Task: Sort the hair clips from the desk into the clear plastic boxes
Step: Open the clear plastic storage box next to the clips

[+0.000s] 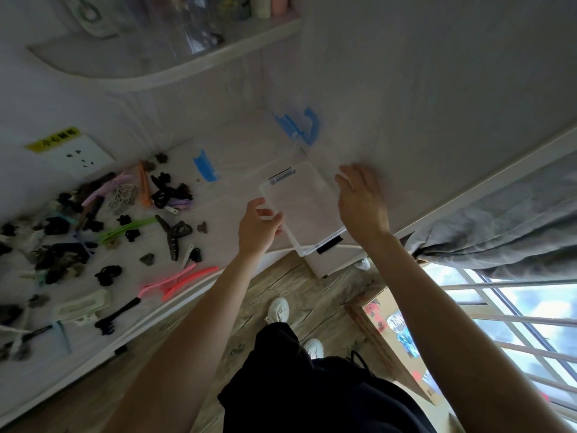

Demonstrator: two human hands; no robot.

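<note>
Black clothing (pixel 299 385) and white shoes (pixel 278 309) are showing at the bottom of the view, above a wooden floor (pixel 299 285), with a picture board (pixel 393 335) leaning near the window (pixel 515 314). Both bare forearms are reaching up toward the white desk (pixel 237 151). The left hand (pixel 259 228) is gripping the near left edge of a clear plastic box (pixel 304 207), thumb and fingers curled round its rim. The right hand (pixel 362 201) is resting against the box's right side with fingers mostly straight; whether it is gripping cannot be told. The box is sitting at the desk's front edge with black latches at both ends. To the left, hair clips (pixel 103 226) are lying scattered across the desk, black, brown, pink, green and orange ones. Farther back, clear boxes with blue latches (pixel 298 125) are lying on the desk, a wall socket (pixel 82 156) is showing at left, and a shelf (pixel 162 67) is hanging above.
</note>
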